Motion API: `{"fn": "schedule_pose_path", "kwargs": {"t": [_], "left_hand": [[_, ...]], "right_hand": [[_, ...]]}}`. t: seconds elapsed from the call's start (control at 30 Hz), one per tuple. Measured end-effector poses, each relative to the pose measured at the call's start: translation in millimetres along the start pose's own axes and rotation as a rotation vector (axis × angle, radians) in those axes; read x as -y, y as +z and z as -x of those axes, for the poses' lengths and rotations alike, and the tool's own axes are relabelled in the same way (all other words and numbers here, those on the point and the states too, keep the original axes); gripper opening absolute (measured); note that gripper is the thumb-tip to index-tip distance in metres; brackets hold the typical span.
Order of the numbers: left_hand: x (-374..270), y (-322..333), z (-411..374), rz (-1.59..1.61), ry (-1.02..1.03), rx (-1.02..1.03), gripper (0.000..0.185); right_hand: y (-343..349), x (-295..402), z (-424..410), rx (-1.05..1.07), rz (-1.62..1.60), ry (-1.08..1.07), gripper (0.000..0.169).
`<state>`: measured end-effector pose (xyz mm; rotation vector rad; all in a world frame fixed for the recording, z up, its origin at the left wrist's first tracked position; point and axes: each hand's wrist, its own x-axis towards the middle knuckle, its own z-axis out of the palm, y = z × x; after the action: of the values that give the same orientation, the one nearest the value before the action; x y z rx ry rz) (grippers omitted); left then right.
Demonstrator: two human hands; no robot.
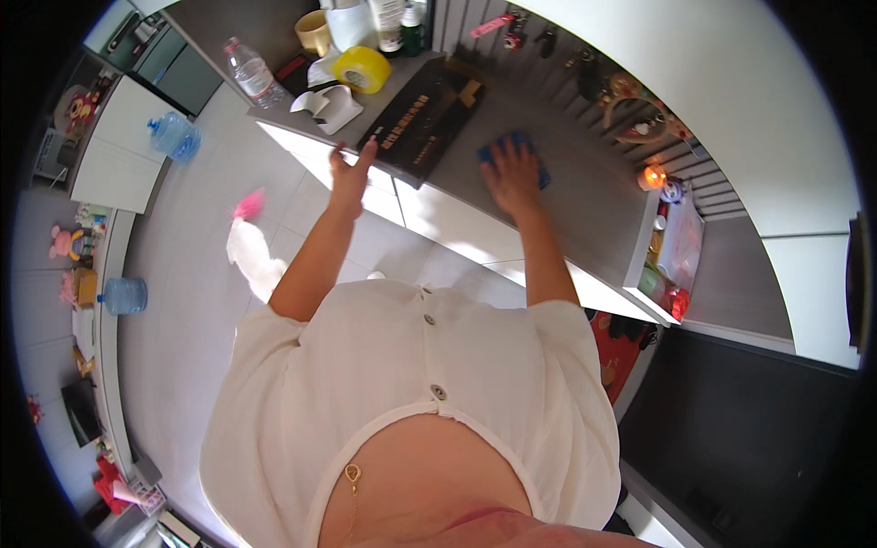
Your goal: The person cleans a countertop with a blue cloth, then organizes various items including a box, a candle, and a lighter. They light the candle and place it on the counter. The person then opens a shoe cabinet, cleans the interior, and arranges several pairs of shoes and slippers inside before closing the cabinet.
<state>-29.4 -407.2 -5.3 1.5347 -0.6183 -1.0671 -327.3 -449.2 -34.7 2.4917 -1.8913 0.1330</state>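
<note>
My right hand (512,179) lies spread, palm down, on a blue cloth (540,152) on the dark grey cabinet top (582,205). The cloth shows around the fingers. To its left lies a flat black cardboard box (425,123) with printed writing, its near end at the cabinet's front edge. My left hand (351,179) is at that box's left front corner, fingers apart, with the fingertips close to the corner; whether they touch it I cannot tell. Behind the left hand are a crumpled white piece (332,109) and a roll of yellow tape (363,69).
A plastic bottle (253,75) stands at the cabinet's left end, near a beige mug (313,32) and several bottles. A lit candle (651,177) is at the right end. A white animal (250,250) with a pink tuft and a blue water jug (176,137) are on the floor.
</note>
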Motion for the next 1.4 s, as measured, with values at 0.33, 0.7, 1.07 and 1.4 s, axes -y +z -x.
{"fn": "schedule_pose_path", "kwargs": {"t": [0.33,0.7,1.07,1.4], "left_hand": [[8,-66,22,0.423,-0.357,0.341,0.063],[0,-247,99,0.574,-0.061,0.363,0.065],[17,-293,90,0.787,0.074,0.233,0.054],[6,-309,31,0.807,0.106,0.269,0.057]], "right_hand": [[9,-104,44,-0.19,-0.096,0.223,0.053],[30,-2,-147,-0.161,-0.05,-0.162,0.051],[42,104,-225,-0.19,-0.148,-0.24,0.049],[24,98,-123,-0.189,-0.436,-0.59,0.045]]}}
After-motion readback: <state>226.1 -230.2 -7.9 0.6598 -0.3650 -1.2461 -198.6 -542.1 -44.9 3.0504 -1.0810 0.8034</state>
